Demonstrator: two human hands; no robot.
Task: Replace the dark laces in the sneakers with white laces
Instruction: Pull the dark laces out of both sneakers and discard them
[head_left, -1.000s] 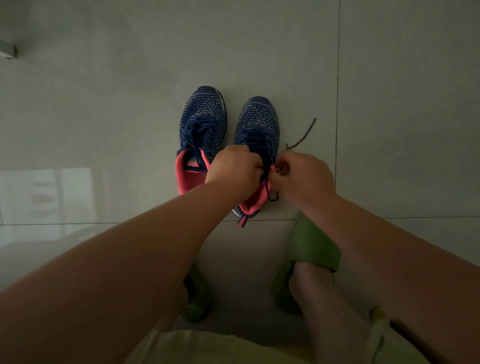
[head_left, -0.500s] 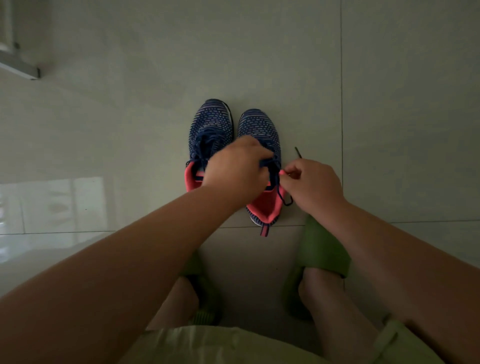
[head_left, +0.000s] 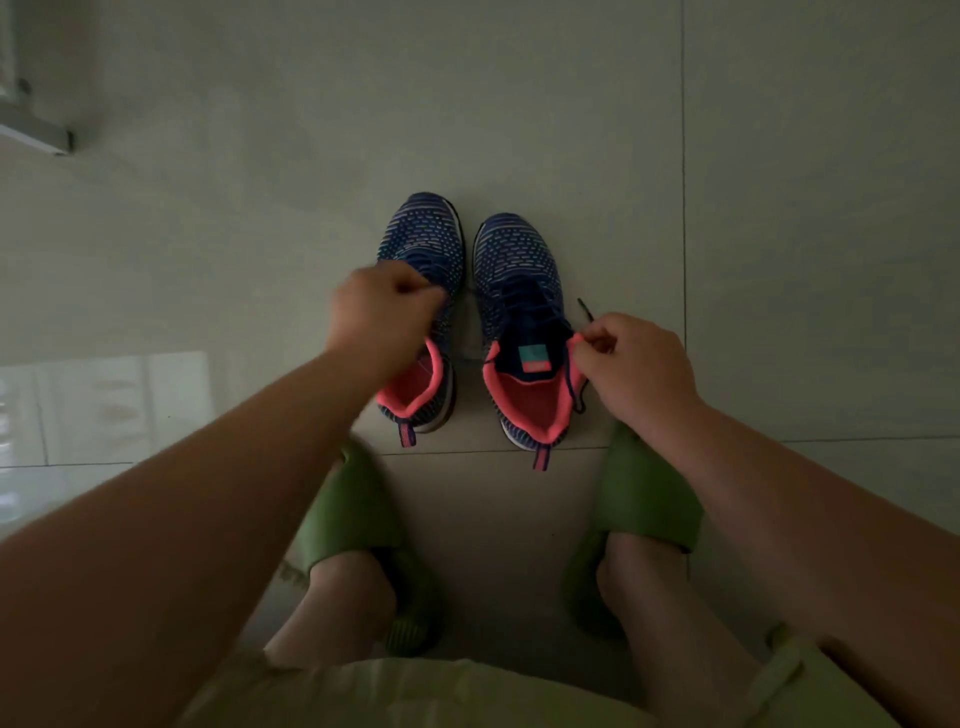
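Observation:
Two blue knit sneakers with pink linings stand side by side on the floor, toes pointing away from me. The left sneaker (head_left: 423, 244) is partly covered by my left hand (head_left: 382, 312), whose fingers are curled over its lacing; what they hold is hidden. The right sneaker (head_left: 519, 270) shows its dark lace (head_left: 524, 301) still threaded across the tongue. My right hand (head_left: 631, 364) pinches the loose end of that dark lace at the sneaker's right collar, the tip sticking up above my fingers. No white laces are in sight.
My feet in green slippers (head_left: 644, 493) rest on the tiled floor (head_left: 779, 208) just behind the sneakers. A pale ledge or frame (head_left: 36, 132) juts in at the upper left.
My left hand has shifted from the right sneaker over to the left sneaker. My right hand stays at the right sneaker's collar with the lace end. The camera has tilted, so the sneakers sit lower.

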